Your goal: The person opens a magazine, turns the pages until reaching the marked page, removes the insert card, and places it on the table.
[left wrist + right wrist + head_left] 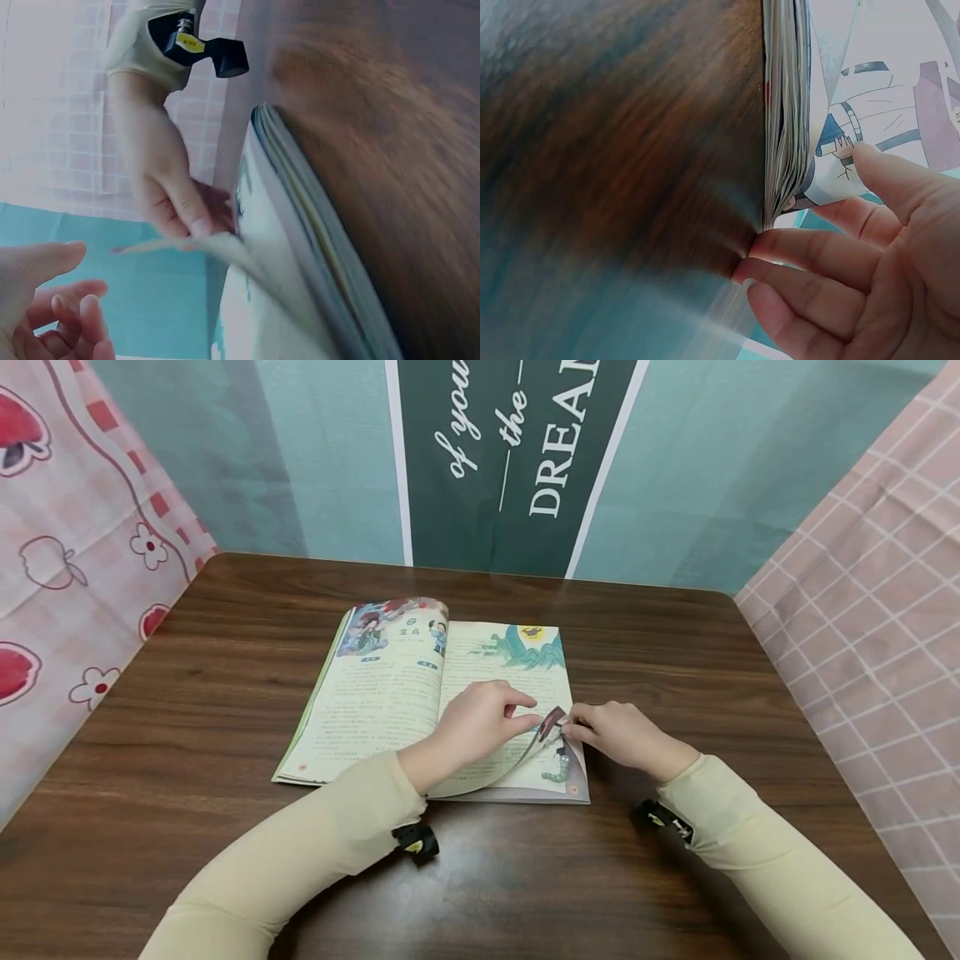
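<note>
A book [360, 718] with printed text and coloured drawings lies spread on the table. My right hand [618, 735] pinches the lower outer corner of a right-hand page [889, 124] between thumb and fingers. That page curls up off the ones beneath, and its underside shows a drawing in the right wrist view. Over the same page, my left hand [476, 718] hovers with thumb and fingers apart, near the raised corner. In the left wrist view the left hand [56, 300] holds nothing, its fingers loosely bent beside the lifted page [251, 259].
The dark wooden table [675, 652] surrounds the book. A teal cloth with lettering [555, 460] hangs behind it, a fruit-print cloth [67, 527] at the left and a pink grid cloth [885, 568] at the right. Black straps [416, 841] sit at both wrists.
</note>
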